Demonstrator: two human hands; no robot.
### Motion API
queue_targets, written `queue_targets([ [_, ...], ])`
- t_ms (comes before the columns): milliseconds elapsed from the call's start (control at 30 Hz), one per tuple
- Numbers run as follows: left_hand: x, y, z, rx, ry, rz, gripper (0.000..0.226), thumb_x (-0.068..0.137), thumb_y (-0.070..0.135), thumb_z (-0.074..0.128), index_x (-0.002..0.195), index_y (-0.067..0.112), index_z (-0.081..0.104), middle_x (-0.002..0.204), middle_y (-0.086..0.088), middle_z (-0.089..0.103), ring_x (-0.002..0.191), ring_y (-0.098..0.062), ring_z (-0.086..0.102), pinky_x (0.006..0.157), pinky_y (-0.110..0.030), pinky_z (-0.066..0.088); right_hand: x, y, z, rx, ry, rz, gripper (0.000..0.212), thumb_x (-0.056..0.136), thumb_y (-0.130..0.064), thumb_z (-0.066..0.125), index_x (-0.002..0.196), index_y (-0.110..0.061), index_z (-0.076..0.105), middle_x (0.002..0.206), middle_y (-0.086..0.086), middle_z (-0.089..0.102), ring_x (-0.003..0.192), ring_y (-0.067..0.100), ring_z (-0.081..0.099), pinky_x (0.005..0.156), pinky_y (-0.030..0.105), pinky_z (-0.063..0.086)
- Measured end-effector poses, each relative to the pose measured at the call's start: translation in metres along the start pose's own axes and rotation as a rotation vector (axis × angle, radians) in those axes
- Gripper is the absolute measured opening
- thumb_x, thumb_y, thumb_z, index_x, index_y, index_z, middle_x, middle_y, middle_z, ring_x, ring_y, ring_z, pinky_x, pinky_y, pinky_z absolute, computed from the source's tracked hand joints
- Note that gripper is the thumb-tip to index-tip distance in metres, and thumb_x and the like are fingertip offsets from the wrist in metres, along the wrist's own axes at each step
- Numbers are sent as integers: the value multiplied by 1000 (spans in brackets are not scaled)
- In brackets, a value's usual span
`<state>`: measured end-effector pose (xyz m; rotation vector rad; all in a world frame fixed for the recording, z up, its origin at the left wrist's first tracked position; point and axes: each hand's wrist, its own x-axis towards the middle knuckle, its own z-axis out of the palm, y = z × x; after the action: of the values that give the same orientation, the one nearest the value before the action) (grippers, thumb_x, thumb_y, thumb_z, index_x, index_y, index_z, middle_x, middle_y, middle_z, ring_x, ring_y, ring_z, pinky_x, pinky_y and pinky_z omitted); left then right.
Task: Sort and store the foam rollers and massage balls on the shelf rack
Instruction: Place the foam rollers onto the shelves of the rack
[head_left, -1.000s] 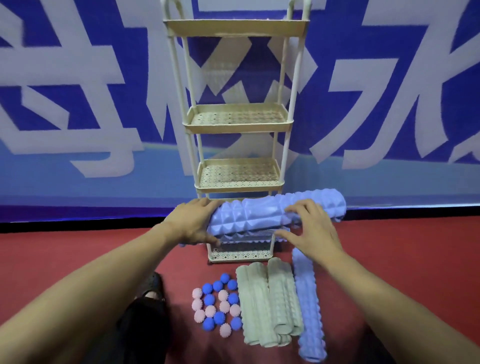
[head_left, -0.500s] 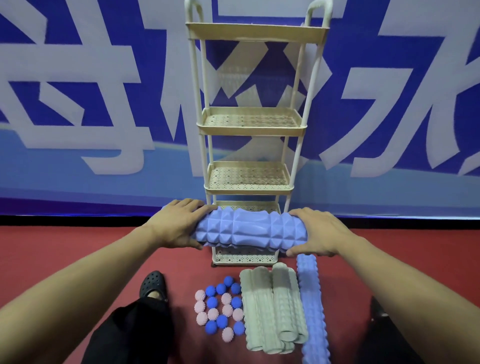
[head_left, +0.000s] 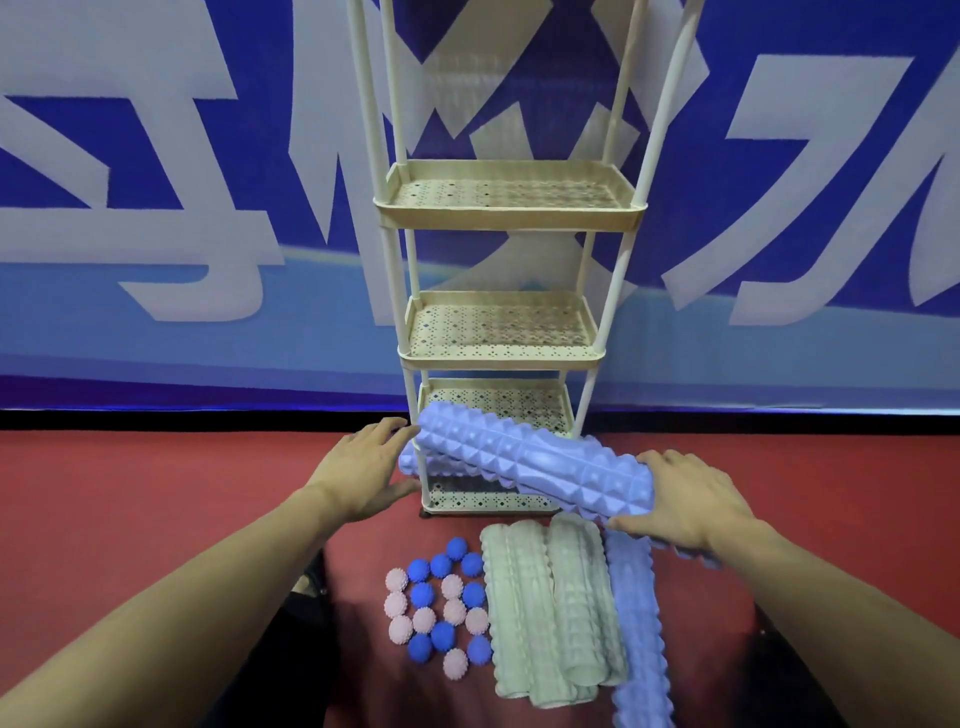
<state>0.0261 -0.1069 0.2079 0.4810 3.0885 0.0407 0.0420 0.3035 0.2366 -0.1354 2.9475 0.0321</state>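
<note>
A lavender spiked foam roller lies slanted across the front of the cream shelf rack, at the lowest tier. Its left end pokes past the rack's left post and its right end sits lower and nearer me. My right hand grips the right end, fingers on top and thumb below. My left hand touches the left end with straight, spread fingers. On the red floor lie pale green rollers, another lavender roller, and several blue and pink spiky balls.
The rack stands against a blue and white banner wall. Its two upper perforated tiers in view hold nothing. My dark trouser legs and a shoe are at the bottom left, close to the balls.
The roller has gone from level in front of the rack to slanted, its left end pushed in at the lowest tier. My left hand has loosened to straight fingers. The view has moved closer.
</note>
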Motion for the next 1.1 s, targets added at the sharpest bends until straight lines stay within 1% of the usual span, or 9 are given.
queue_targets([
  [200,33,13,35,-272,-85,-167,80,88,70,53,152,25,33,151,0,39,132,-24,48,103,-44,47,37,-17,26,120,12,119,87,61,-85,59,126,-27,51,122,0,61,115,27,56,88,38,45],
  [300,58,28,49,-587,-108,-303,79,90,63,57,152,20,35,151,-4,42,130,-24,51,105,-40,44,69,-39,36,135,13,124,95,59,-87,58,130,-25,50,122,4,61,113,30,57,90,40,46],
  [400,90,42,60,-957,-120,-504,79,89,61,62,148,13,40,132,-7,55,109,-22,58,93,-34,47,104,-58,43,106,20,72,90,59,-84,59,127,-25,53,118,3,62,109,29,58,88,39,44],
  [500,125,50,73,-1339,-78,-688,57,87,59,68,119,13,60,105,-9,62,89,-24,59,85,-40,53,137,-76,45,89,48,8,83,64,-82,61,124,-26,54,118,2,63,109,28,58,84,38,41],
  [567,146,55,77,-1578,-76,-775,40,87,53,71,101,17,61,97,-6,61,86,-27,63,83,-43,58,161,-85,45,76,76,-34,83,64,-84,59,121,-24,55,118,1,64,108,28,60,80,37,40],
  [667,173,60,85,-1854,-91,-817,35,90,45,72,106,15,66,95,-7,72,81,-23,72,78,-42,62,192,-95,49,63,77,-76,92,65,-88,57,128,-21,53,124,3,62,114,27,58,85,38,43],
  [733,191,60,92,-1985,-93,-859,39,90,42,71,109,9,65,99,-13,71,86,-26,70,83,-48,61,208,-101,50,36,77,-102,93,66,-89,56,126,-18,54,122,6,62,113,28,58,86,39,42],
  [900,220,47,116,-2103,-13,-935,46,87,40,77,113,6,61,113,-20,69,100,-35,69,85,-63,56,237,-115,54,-9,68,-147,89,67,-92,51,114,-17,60,109,6,68,100,30,63,79,40,37],
  [1100,242,44,139,-2103,210,-894,37,99,25,61,125,-1,60,111,-22,73,94,-38,74,72,-51,61,239,-108,73,-41,167,-156,73,83,-77,54,124,-17,56,111,8,64,106,32,58,92,42,37],
])
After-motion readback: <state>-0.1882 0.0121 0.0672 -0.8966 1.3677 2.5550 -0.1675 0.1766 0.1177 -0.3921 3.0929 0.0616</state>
